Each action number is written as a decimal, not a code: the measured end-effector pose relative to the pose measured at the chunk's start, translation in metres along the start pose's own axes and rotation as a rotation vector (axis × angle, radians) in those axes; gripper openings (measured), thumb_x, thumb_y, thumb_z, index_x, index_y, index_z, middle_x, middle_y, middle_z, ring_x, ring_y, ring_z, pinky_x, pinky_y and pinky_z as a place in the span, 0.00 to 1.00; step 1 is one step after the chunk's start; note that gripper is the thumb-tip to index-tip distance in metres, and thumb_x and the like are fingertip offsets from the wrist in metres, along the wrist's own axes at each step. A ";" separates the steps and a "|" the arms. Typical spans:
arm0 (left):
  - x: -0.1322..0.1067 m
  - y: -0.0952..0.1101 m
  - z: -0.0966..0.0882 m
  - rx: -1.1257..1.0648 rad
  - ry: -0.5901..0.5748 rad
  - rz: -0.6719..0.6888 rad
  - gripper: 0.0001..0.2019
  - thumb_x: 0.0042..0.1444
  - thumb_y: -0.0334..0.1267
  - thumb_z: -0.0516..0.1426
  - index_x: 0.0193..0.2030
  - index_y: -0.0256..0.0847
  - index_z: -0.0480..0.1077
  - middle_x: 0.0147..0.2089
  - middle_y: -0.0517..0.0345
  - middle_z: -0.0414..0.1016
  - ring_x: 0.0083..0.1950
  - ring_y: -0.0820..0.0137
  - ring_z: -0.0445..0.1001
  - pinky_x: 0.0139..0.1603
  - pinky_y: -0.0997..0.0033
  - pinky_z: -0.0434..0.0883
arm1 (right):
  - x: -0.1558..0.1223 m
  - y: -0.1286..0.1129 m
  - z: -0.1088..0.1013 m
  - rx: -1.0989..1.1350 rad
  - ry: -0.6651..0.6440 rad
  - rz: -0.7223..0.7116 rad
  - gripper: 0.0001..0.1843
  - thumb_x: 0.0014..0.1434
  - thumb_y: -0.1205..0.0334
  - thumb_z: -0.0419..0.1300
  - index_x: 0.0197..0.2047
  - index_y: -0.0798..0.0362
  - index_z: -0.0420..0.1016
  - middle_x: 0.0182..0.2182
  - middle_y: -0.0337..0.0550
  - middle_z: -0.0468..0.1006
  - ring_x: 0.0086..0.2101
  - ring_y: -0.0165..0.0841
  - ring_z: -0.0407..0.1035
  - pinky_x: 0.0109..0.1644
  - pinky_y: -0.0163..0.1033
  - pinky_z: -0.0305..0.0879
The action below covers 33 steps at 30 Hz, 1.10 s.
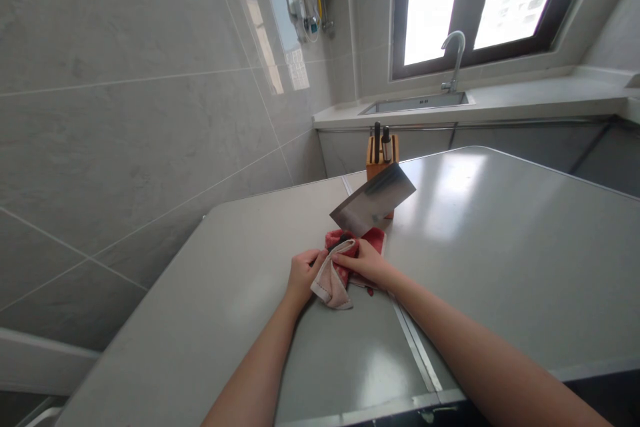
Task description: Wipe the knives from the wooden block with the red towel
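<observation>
Two bare forearms (pixel 480 340) reach in from the bottom of the view and meet at a bunched red-and-pink cloth (pixel 330 287). The left hand (pixel 304 275) is closed, its fingers curled over the cloth from the near side. The right hand (pixel 361 261) is closed too, its fingers lying across the cloth from the other side. Between them a dark handle (pixel 343 238) barely shows in the folds. A steel cleaver (pixel 373 200) juts out beyond the grip, its broad blade tilted and its handle end inside the cloth.

Under the grip lies a grey table (pixel 475 247), with a metal seam strip (pixel 415 347) running toward the person to the right of the hands. Past the blade stands a wooden knife block (pixel 377 167) holding dark knife handles (pixel 377 140). Farther beyond the grip are a stainless sink (pixel 417 103), a gooseneck faucet (pixel 456 57) and a bright window (pixel 480 7). A tiled wall (pixel 125 113) fills the left.
</observation>
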<state>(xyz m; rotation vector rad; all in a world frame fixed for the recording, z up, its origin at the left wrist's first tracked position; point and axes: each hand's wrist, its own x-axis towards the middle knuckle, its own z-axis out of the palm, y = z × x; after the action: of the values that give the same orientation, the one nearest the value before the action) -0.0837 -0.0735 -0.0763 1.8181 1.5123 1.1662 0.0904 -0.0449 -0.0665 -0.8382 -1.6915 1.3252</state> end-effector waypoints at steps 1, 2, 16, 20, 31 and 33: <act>0.000 0.000 0.000 0.002 -0.001 -0.001 0.23 0.56 0.51 0.48 0.22 0.33 0.68 0.20 0.61 0.61 0.25 0.75 0.58 0.26 0.75 0.55 | 0.000 0.001 0.000 -0.002 0.002 -0.002 0.19 0.47 0.50 0.62 0.35 0.57 0.74 0.32 0.43 0.77 0.37 0.37 0.70 0.42 0.39 0.66; 0.000 0.000 0.000 0.003 -0.001 -0.002 0.23 0.56 0.51 0.48 0.22 0.33 0.68 0.20 0.61 0.61 0.25 0.75 0.58 0.26 0.75 0.55 | 0.001 0.001 0.000 -0.003 0.004 -0.006 0.19 0.47 0.50 0.62 0.35 0.57 0.74 0.33 0.43 0.77 0.37 0.37 0.70 0.42 0.39 0.66; 0.000 0.000 0.001 -0.006 0.011 -0.001 0.24 0.55 0.52 0.49 0.21 0.33 0.67 0.19 0.62 0.60 0.24 0.75 0.57 0.25 0.75 0.55 | 0.000 0.000 0.000 -0.013 0.004 -0.007 0.18 0.48 0.50 0.62 0.35 0.57 0.74 0.34 0.44 0.77 0.37 0.37 0.70 0.42 0.40 0.65; 0.000 -0.001 0.001 -0.009 0.011 0.002 0.24 0.55 0.52 0.49 0.22 0.33 0.68 0.20 0.61 0.61 0.24 0.75 0.58 0.25 0.75 0.55 | 0.000 0.000 0.000 -0.020 0.006 -0.003 0.18 0.48 0.49 0.62 0.35 0.57 0.74 0.34 0.44 0.77 0.37 0.37 0.70 0.41 0.39 0.66; 0.000 0.001 0.000 -0.014 -0.003 0.001 0.23 0.55 0.52 0.48 0.22 0.33 0.68 0.20 0.61 0.62 0.25 0.74 0.58 0.25 0.75 0.55 | 0.000 0.001 0.000 -0.016 0.008 -0.008 0.19 0.48 0.49 0.62 0.36 0.56 0.74 0.34 0.43 0.77 0.37 0.37 0.70 0.42 0.39 0.65; 0.000 0.001 0.000 -0.013 -0.001 0.001 0.23 0.56 0.51 0.48 0.21 0.33 0.67 0.20 0.62 0.60 0.24 0.75 0.57 0.25 0.76 0.54 | 0.000 0.001 0.000 -0.016 0.011 -0.008 0.19 0.47 0.50 0.62 0.37 0.56 0.74 0.34 0.44 0.77 0.37 0.37 0.70 0.42 0.39 0.65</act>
<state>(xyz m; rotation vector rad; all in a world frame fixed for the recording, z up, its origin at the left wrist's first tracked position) -0.0830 -0.0739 -0.0757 1.8112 1.5001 1.1726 0.0905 -0.0446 -0.0670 -0.8452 -1.6976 1.3011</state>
